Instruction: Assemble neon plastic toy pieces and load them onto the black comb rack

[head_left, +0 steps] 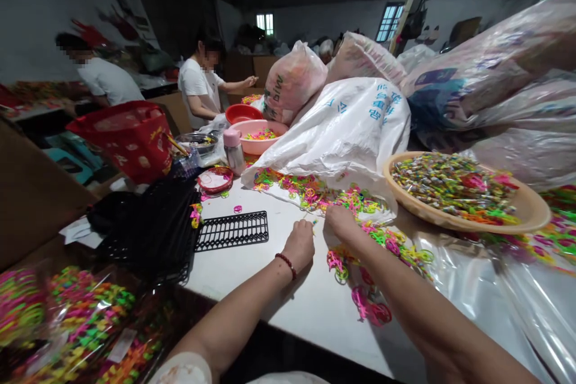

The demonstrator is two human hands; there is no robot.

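My left hand, with a red bead bracelet on its wrist, is closed in a pinch over the white table. My right hand is closed beside it, at the edge of a heap of small neon rubber bands. Something thin and small sits between the two hands; I cannot make it out. A black plastic rack lies flat just left of my left hand. More loose bands lie under my right forearm.
A tan basin full of coloured pieces stands at right. Big plastic sacks fill the back. A pink basin, a pink-capped bottle, a red bag and black trays stand left. Two people work beyond.
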